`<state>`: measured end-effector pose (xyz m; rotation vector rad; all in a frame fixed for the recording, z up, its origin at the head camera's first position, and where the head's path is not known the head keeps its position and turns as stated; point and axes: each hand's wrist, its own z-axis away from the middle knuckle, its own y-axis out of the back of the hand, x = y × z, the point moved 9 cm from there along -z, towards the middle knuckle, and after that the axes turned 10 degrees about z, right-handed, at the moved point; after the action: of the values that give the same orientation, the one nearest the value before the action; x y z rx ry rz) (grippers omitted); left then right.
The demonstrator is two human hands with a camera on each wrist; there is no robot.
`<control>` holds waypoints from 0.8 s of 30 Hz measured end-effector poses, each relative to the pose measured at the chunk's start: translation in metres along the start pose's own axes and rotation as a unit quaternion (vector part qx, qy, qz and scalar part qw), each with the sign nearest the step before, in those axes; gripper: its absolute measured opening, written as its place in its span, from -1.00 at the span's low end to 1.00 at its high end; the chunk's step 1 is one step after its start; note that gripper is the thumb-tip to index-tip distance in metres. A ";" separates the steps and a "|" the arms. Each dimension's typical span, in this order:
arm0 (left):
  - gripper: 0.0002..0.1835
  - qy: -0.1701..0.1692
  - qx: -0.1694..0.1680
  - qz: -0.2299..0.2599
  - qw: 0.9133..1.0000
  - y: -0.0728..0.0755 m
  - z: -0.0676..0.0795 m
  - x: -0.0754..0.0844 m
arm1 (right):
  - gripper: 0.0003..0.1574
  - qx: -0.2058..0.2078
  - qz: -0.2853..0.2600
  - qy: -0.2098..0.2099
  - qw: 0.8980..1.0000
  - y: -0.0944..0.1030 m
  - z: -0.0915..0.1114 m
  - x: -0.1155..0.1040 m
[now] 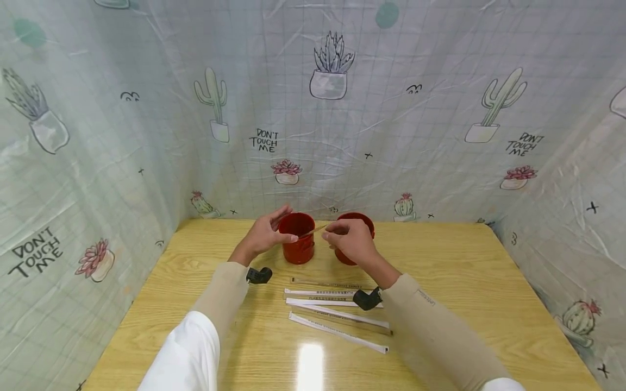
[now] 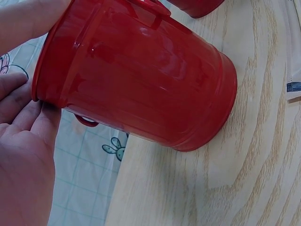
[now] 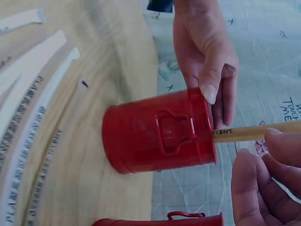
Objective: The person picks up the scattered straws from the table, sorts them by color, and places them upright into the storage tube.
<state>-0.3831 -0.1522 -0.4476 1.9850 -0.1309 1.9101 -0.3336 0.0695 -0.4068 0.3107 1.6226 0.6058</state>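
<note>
Two red metal buckets with small side handles stand near the back of the table. My left hand (image 1: 261,234) holds the left bucket (image 1: 298,253) at its rim, thumb on the near side and fingers round the far side. My right hand (image 1: 353,243) pinches a straw in a brown paper wrapper (image 3: 245,133) between thumb and fingertips. The straw's printed end reaches the mouth of the left bucket in the right wrist view. The right bucket (image 1: 368,221) stands partly hidden behind my right hand.
Several paper-wrapped straws lie in front of the buckets, such as a white straw (image 1: 337,332) and a brown straw (image 1: 332,283). A patterned plastic curtain (image 1: 313,119) hangs behind the wooden table (image 1: 440,271) and along its sides.
</note>
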 end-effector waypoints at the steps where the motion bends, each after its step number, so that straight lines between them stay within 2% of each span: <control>1: 0.10 0.001 0.002 -0.002 1.000 0.000 0.000 0.000 | -0.71 -0.001 -0.004 0.004 1.000 0.001 0.003 0.001; 9: 0.09 0.008 0.000 -0.002 1.000 0.000 0.001 0.001 | -0.81 -0.001 -0.024 0.011 1.000 0.010 0.019 0.017; 14: 0.08 0.014 0.009 0.003 1.000 0.000 0.000 0.002 | -0.80 -0.004 -0.011 0.008 1.000 0.017 0.026 0.029; 24: 0.07 0.012 0.010 0.005 1.000 -0.001 -0.001 0.001 | -0.78 -0.027 -0.013 0.030 0.999 0.028 0.043 0.056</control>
<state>-0.3839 -0.1511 -0.4465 1.9769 -0.1170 1.9484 -0.3044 0.1307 -0.4402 0.2333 1.6626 0.6437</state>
